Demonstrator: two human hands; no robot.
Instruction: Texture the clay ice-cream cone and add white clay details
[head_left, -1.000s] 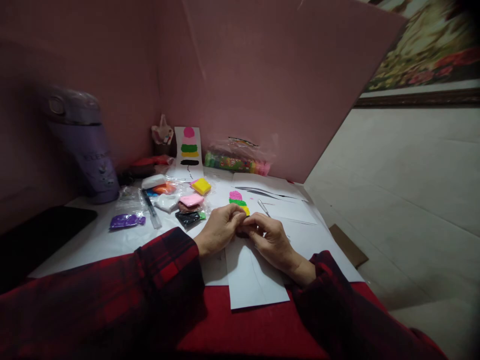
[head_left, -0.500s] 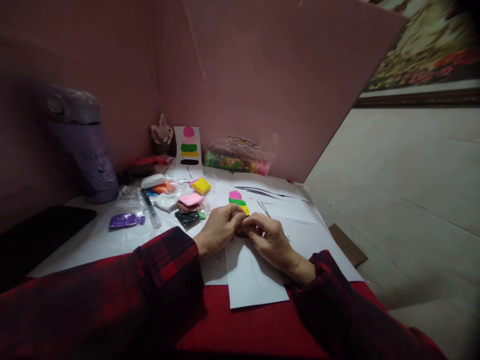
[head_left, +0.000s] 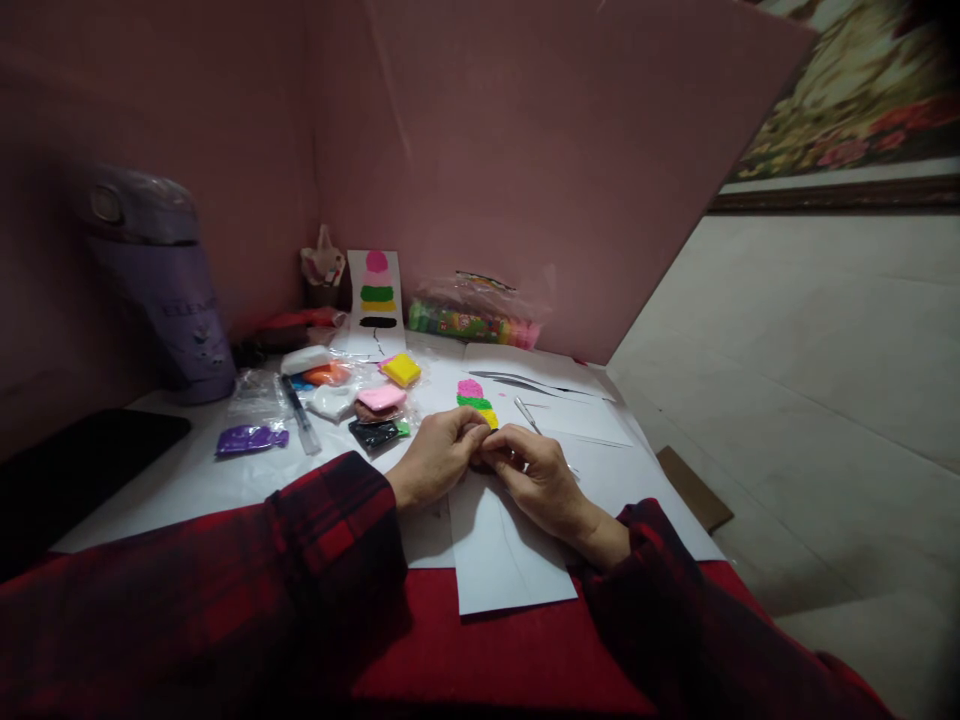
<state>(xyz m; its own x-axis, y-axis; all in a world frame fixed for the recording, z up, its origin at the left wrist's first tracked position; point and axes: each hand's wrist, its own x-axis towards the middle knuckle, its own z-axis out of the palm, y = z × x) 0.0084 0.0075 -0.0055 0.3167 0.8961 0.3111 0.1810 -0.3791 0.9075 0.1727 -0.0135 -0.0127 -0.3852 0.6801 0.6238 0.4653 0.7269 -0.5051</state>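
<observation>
A long white card [head_left: 510, 560] lies under my hands, its near end over the red table edge. Pink, green and yellow bands of modelling clay [head_left: 475, 402] are stacked on its far part. My left hand [head_left: 442, 452] is closed, thumb and fingers pinched just below the yellow band. Beside it, my right hand [head_left: 536, 475] is pinched too, its fingertips meeting those of the left. A small black bit, which looks like clay, shows between the fingertips; the fingers hide most of it. To the right of the bands lies a thin silvery tool [head_left: 527, 414].
A painted card [head_left: 377, 305] with coloured bands leans at the back, beside a clear bag of colourful sticks [head_left: 476, 322]. Several clay packets [head_left: 381, 400], a pen [head_left: 301, 418] and a purple packet [head_left: 252, 440] lie left. A purple bottle [head_left: 180, 300] stands farther left.
The hands keep almost the same pinched pose over the card. The whole view has shifted very slightly; nothing has plainly been moved.
</observation>
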